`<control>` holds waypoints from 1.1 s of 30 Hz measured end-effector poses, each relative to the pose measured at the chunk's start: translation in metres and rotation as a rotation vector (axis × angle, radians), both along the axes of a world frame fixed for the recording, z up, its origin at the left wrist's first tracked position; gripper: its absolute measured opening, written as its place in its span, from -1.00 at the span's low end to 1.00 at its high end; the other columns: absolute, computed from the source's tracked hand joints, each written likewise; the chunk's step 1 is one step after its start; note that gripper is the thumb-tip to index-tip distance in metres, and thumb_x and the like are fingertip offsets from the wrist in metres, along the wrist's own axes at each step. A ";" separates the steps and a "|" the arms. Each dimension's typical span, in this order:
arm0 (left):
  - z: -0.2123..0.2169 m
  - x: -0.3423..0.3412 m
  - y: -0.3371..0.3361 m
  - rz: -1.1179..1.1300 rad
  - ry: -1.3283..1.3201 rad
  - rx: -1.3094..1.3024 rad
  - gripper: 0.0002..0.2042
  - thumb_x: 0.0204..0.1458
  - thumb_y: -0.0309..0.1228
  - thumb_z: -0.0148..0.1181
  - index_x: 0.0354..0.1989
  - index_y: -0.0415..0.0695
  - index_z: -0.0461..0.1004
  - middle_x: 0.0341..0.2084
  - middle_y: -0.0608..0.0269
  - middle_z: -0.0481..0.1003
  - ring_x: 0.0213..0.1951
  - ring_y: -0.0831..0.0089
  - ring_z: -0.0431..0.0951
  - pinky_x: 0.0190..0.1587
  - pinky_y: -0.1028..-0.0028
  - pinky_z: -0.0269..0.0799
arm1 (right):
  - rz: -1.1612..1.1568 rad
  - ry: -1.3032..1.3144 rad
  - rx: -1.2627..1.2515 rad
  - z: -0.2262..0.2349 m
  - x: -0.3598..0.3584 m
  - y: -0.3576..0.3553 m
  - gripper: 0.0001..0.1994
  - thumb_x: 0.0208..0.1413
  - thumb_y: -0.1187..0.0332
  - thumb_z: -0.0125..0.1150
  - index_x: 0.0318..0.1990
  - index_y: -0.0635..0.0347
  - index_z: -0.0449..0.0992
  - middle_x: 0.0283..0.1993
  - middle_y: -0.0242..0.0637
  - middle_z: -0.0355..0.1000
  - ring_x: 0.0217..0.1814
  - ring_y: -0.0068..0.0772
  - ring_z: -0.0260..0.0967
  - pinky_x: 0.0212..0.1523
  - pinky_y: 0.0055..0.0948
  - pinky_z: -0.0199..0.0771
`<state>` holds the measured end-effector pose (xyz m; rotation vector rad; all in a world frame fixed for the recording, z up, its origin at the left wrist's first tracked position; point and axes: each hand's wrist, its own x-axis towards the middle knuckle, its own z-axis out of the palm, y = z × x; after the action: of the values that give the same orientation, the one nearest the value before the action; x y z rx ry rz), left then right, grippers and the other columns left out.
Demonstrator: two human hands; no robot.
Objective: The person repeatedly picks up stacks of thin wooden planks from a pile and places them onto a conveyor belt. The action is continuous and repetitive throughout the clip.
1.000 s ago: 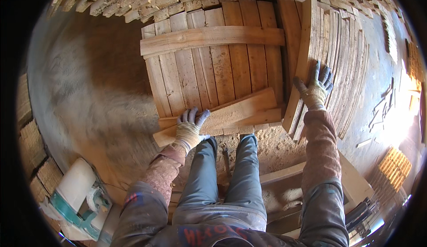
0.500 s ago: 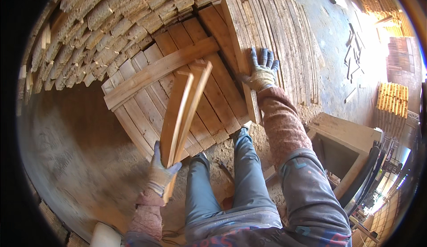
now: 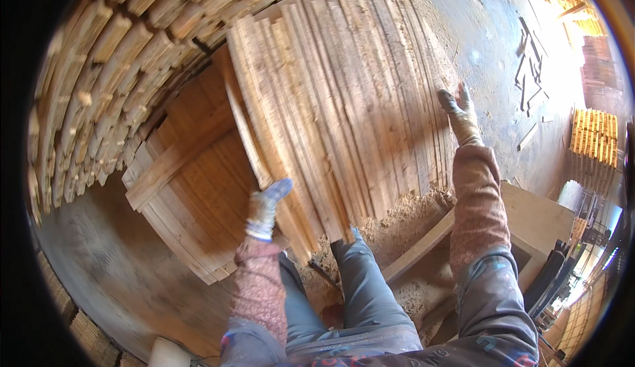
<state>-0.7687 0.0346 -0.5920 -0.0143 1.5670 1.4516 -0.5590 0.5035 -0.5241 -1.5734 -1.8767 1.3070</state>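
Sawdust-covered floor [image 3: 403,218] at feet, dirt ground beyond. Left hand [image 3: 264,209] grips edge of plank bundle [image 3: 344,116], right hand [image 3: 460,112] flat against its far side. Pallet [image 3: 192,188] behind, stacked timber [image 3: 99,82] farther. Earlier left held two loose boards; now bundle stands upright.

Left hand [image 3: 264,209] apparently clenched, arm raised; right hand [image 3: 458,112] extended forward, fingers spread

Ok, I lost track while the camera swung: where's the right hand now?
In the head view the right hand is up on the right, its glove flat against the right edge of the leaning slat stack, above the sawdust.
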 end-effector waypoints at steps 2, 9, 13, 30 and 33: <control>-0.025 -0.010 -0.033 0.021 -0.046 0.143 -0.62 0.35 -0.31 0.02 0.11 -0.40 0.53 0.08 -0.07 0.58 0.14 0.23 0.59 0.30 0.28 0.48 | -0.061 -0.139 -0.396 -0.004 -0.005 0.025 -0.06 0.02 -0.21 0.47 0.45 0.09 0.26 0.38 -0.08 0.36 0.43 -0.11 0.25 0.39 -0.19 0.26; -0.003 -0.028 0.004 -0.016 0.039 -0.318 -0.69 0.24 -0.36 0.20 0.04 -0.33 0.61 -0.06 0.07 0.66 -0.01 0.34 0.66 0.14 0.41 0.58 | 0.160 0.143 -0.461 0.004 -0.024 -0.012 -0.06 -0.05 0.16 0.64 0.43 0.31 0.20 0.09 -0.12 0.55 0.07 -0.24 0.52 0.19 -0.21 0.50; -0.013 -0.034 -0.018 0.021 0.007 -0.195 -0.66 0.23 -0.29 0.22 0.02 -0.31 0.62 -0.07 0.07 0.66 0.00 0.36 0.66 0.14 0.42 0.56 | 0.186 0.275 -0.632 0.012 -0.023 -0.005 0.03 -0.12 0.36 0.67 0.49 0.25 0.11 0.23 -0.13 0.46 0.30 -0.22 0.37 0.32 -0.22 0.38; 0.057 -0.001 -0.141 0.200 -0.340 -0.206 -0.19 0.25 0.24 0.01 0.08 -0.51 0.50 -0.02 -0.18 0.61 0.05 0.03 0.64 0.19 0.09 0.55 | 0.287 0.188 -1.068 0.027 -0.020 0.010 0.05 -0.32 0.33 0.74 0.41 0.27 0.26 0.15 -0.29 0.50 0.17 -0.38 0.41 0.25 -0.35 0.42; 0.081 -0.044 -0.065 0.050 -0.265 -0.422 -0.45 0.26 -0.09 0.11 -0.01 -0.50 0.56 -0.13 -0.15 0.65 -0.04 0.12 0.69 0.09 0.22 0.63 | 0.251 0.218 -1.022 0.014 0.002 0.009 0.10 -0.30 0.34 0.74 0.46 0.28 0.18 0.30 -0.28 0.39 0.32 -0.41 0.27 0.39 -0.34 0.26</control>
<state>-0.8127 -0.0308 -0.5110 -0.4773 1.6290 1.0810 -0.5570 0.5122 -0.5098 -1.4795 -1.3229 2.6924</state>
